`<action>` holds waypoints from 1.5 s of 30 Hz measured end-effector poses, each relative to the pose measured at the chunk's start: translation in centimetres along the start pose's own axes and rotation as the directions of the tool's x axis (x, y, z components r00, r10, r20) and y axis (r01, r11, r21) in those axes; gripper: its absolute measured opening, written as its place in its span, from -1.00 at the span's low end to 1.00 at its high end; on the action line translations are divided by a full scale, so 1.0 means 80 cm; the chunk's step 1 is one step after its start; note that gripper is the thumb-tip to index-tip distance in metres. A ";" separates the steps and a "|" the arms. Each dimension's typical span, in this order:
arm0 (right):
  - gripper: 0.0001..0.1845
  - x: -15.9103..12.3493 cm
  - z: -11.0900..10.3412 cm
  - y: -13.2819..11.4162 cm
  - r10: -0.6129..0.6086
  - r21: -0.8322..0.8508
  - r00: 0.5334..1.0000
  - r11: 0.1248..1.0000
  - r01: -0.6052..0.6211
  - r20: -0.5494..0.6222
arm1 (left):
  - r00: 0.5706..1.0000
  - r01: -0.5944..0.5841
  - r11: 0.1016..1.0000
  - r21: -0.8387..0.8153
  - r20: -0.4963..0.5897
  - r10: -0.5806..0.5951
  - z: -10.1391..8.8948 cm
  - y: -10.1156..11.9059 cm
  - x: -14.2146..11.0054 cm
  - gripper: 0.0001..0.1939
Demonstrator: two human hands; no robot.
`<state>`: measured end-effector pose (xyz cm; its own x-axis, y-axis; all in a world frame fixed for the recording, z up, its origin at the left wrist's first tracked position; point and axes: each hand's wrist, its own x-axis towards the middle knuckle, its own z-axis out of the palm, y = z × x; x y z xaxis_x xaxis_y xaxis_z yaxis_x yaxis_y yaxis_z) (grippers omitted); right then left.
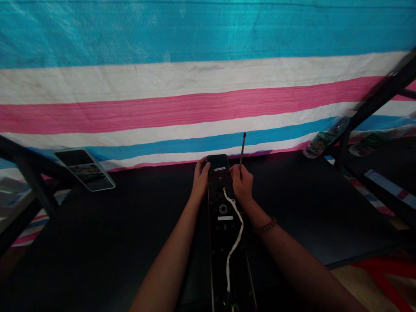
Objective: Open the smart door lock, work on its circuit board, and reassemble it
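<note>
A long, narrow black panel [232, 251] runs away from me in the middle of the view, with small screws or holes and pale labels along its face. A white cable [241, 225] lies loosely down its length. Gripping the panel's far left edge is my left hand [200, 182], thumb on the side. At the right edge, my right hand [242, 184] is closed around a thin dark stick [243, 147] that points up and slightly right; its lower end is hidden behind the fingers, so I cannot tell its exact kind.
The panel is over a black table [146, 216]. A phone with a lit screen [86, 169] leans at the left. A plastic bottle [328, 136] rests tilted by a dark frame bar [373, 97] at the right. A striped sheet [195, 108] hangs behind the table.
</note>
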<state>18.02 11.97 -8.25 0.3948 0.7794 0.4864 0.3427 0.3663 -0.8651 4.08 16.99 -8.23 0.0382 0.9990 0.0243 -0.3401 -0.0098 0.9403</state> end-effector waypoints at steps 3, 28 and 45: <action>-0.60 0.000 -0.001 -0.002 0.010 -0.006 1.000 1.000 -0.010 0.005 | 1.000 -0.007 1.000 -0.005 0.001 0.007 0.000 -0.002 0.001 -0.60; -0.61 -0.001 0.000 -0.002 0.002 0.004 1.000 1.000 -0.002 0.001 | 1.000 0.012 1.000 0.014 0.000 -0.012 -0.003 -0.002 0.000 -0.57; -0.60 0.001 -0.002 -0.012 -0.016 -0.034 1.000 0.999 0.015 -0.009 | 1.000 0.000 1.000 -0.002 -0.003 0.000 -0.003 -0.008 0.004 -0.58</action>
<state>17.84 11.60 -7.37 0.3974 0.7689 0.5009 0.3773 0.3607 -0.8530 4.06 17.32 -8.93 0.0356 0.9991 0.0229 -0.3416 -0.0094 0.9398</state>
